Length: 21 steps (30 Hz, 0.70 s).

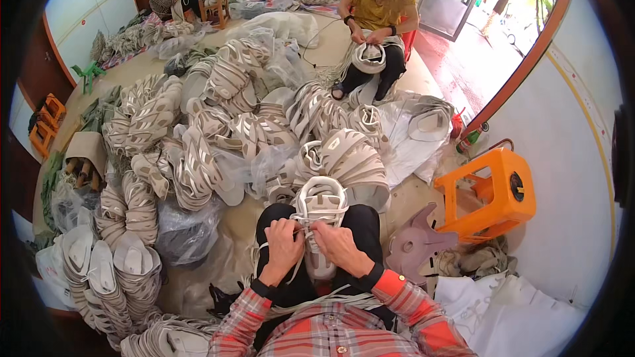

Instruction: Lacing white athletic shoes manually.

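Observation:
A beige and white shoe upper point(321, 199) rests between my knees, its padded collar pointing away from me. My left hand point(283, 246) is closed at the left edge of its lacing area, fingertips pinched on a pale shoelace. On the other side my right hand point(338, 244) also pinches the lace, close to the left fingertips. Between the hands the lace is partly hidden by my fingers. More loose laces trail over my lap and beside my left leg.
Heaps of stacked shoe uppers point(350, 162) cover the floor ahead and left. An orange stool point(493, 195) lies tipped at right, beside a mauve plastic piece point(420, 241) and a green bottle point(471, 137). A co-worker in a yellow shirt point(378, 5) sits ahead, handling another upper.

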Each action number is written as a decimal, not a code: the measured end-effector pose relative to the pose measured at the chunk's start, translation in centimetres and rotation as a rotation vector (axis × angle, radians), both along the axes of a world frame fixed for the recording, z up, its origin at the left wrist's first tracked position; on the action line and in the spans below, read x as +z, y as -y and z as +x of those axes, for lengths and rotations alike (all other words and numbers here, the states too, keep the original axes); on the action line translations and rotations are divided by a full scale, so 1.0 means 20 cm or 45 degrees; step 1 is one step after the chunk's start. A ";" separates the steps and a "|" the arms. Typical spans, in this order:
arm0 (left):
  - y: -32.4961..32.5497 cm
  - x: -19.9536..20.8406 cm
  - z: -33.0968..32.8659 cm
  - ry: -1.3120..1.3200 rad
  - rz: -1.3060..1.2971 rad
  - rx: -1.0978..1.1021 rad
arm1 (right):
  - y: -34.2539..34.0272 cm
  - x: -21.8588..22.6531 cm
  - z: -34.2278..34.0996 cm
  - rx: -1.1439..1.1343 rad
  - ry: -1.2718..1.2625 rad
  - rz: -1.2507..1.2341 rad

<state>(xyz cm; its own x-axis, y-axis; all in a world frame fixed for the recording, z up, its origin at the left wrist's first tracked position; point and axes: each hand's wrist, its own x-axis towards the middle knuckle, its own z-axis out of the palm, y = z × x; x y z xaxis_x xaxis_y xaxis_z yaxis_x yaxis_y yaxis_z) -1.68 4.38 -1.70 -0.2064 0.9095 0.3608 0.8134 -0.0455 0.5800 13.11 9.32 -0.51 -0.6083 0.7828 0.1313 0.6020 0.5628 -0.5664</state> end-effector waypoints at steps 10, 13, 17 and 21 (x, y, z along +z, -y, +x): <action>0.02 -0.02 0.00 0.160 -0.045 0.073 | -0.03 0.03 -0.01 0.106 0.157 -0.004; 0.00 -0.02 0.02 0.112 -0.091 0.074 | -0.03 0.06 -0.01 0.132 0.203 -0.012; -0.02 0.00 0.05 0.210 -0.194 0.070 | -0.05 0.09 0.01 0.162 0.174 0.039; -0.03 -0.01 0.03 0.206 -0.094 0.034 | -0.09 0.11 -0.04 0.211 0.250 0.101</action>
